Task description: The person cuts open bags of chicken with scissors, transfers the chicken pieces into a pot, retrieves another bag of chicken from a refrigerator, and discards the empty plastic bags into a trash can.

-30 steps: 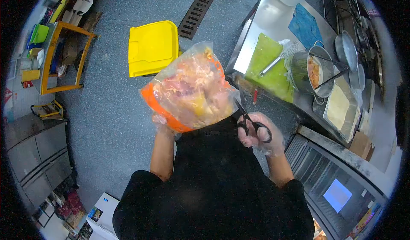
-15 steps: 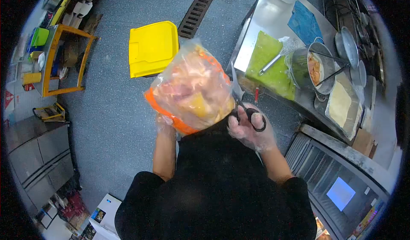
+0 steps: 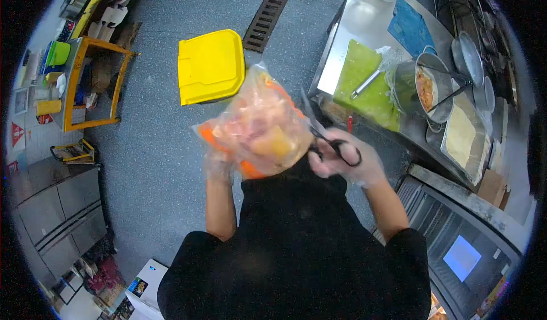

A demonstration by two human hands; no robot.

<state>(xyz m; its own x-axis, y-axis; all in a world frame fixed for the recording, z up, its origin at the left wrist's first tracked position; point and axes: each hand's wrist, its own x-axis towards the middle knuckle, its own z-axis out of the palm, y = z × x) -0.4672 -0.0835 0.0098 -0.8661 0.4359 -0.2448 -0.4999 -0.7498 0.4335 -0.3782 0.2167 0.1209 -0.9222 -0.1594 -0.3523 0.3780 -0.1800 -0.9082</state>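
Observation:
A clear plastic bag [image 3: 263,127] with orange bands, filled with what looks like raw meat, hangs in front of my chest. My left hand [image 3: 219,163], in a clear plastic glove, grips the bag's lower left edge; its fingertips are partly hidden by the bag. My right hand [image 3: 348,159], also gloved, is closed around the black handles of a pair of scissors [image 3: 336,148]. The blades point up and to the left, close beside the bag's right side.
A yellow-lidded bin [image 3: 211,67] stands on the floor ahead. At the right, a steel counter [image 3: 356,21] bears a green board [image 3: 360,75], a whisk, a blue cloth [image 3: 410,27], a metal pot [image 3: 405,87] with pinkish pieces inside and a tray [image 3: 460,138] of pale powder.
The bag has tilted and its lower left side has bunched up around my left hand. The scissors' blades now stand more clear of the bag. My view has shifted slightly.

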